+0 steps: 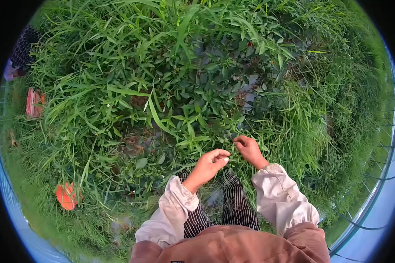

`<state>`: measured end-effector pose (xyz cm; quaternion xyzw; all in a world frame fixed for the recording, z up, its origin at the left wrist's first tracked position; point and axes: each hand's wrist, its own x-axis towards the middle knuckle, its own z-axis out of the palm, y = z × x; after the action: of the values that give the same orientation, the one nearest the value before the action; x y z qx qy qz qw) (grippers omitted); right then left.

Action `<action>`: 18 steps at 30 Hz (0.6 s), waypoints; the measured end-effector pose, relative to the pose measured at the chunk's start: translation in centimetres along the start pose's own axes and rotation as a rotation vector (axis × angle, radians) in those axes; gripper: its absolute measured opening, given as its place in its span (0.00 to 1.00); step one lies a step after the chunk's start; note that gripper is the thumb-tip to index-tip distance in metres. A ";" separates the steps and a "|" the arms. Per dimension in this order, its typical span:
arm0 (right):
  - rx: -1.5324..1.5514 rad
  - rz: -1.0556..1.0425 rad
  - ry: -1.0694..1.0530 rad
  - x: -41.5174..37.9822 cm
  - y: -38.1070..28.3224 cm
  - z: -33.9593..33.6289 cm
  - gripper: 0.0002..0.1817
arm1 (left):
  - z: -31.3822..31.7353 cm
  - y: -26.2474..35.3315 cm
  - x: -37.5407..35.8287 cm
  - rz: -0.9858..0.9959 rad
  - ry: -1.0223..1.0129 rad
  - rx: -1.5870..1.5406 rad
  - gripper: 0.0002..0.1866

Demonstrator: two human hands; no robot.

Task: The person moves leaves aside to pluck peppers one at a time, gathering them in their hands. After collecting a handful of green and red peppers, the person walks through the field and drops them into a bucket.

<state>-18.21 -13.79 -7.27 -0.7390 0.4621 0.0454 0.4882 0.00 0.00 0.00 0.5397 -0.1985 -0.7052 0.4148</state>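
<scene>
My left hand (207, 166) is held in front of my body, above low green plants, with its thumb and fingers curled toward each other; whether a small thing is between them is too small to tell. Just to its right, my right hand (250, 151) reaches in among the leaves, fingers bent and pinched at a thin green plant (235, 141). The two hands are close but apart. Tall grass blades (160, 118) and broad-leaved plants (206, 92) grow in front of them.
An orange-red object (66, 196) lies in the grass at the lower left. A red container (34, 103) stands at the left edge. Above it, part of another person in dark patterned clothing (23, 49) shows. Curved bars (368, 225) line the right edge.
</scene>
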 end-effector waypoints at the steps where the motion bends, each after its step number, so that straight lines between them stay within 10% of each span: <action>1: 0.013 0.000 0.047 1.2 -1.3 -1.4 0.11 | 0.3 0.1 1.2 0.006 0.029 -0.100 0.16; 11: 0.637 0.013 0.280 18.8 11.0 0.2 0.14 | 4.7 -17.2 14.2 -0.320 0.089 -0.465 0.13; 18: 0.073 0.122 0.378 29.9 20.3 -0.6 0.24 | 6.4 -16.0 18.3 -0.205 0.154 -0.635 0.11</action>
<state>-16.21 -35.32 -36.25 -0.6868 0.5908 -0.0815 0.4155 -13.22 -6.46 -20.45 0.4525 0.1184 -0.7268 0.5029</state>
